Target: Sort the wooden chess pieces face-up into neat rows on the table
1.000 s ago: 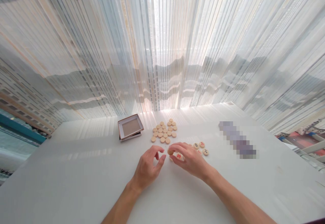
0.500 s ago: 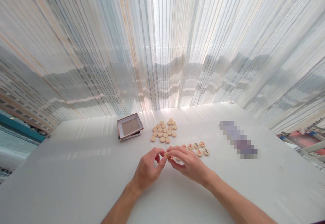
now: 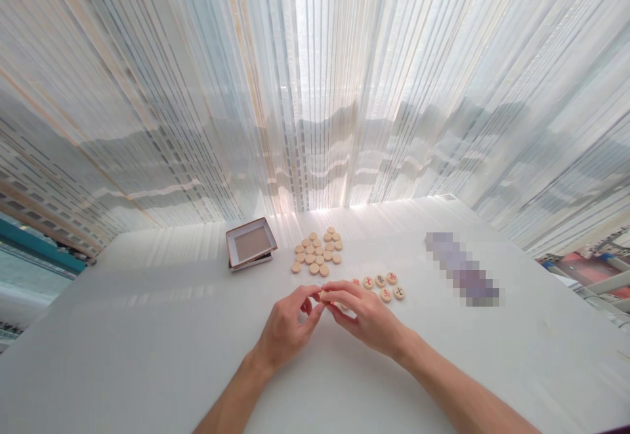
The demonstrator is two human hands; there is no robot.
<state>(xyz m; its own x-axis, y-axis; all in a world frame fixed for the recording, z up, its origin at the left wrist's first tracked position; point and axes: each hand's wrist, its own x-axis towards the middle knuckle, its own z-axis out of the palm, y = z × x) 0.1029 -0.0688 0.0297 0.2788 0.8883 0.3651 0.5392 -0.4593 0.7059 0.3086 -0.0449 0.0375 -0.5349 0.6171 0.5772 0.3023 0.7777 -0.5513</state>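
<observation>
Between the fingertips of both hands is a round wooden Chinese chess piece (image 3: 323, 296). My left hand (image 3: 288, 322) pinches it from the left, thumb and forefinger bent towards each other. From the right, my right hand (image 3: 361, 316) closes its fingers on the same piece. Face-up pieces with red or dark characters, such as a red-marked piece (image 3: 392, 278), lie in rows beyond and beside my right hand, which partly hides some of them. Farther back sits a cluster of blank-side-up chess pieces (image 3: 314, 250).
An open shallow box (image 3: 252, 245) rests on another flat box part at the back left of the white table (image 3: 162, 329). A blurred-out item (image 3: 462, 270) lies to the right. Striped sheer curtains (image 3: 315, 92) hang along the far edge.
The piece has tilted slightly between my fingertips, showing more of its pale face. Both hands stay nearly in place, and the pieces on the table have not moved.
</observation>
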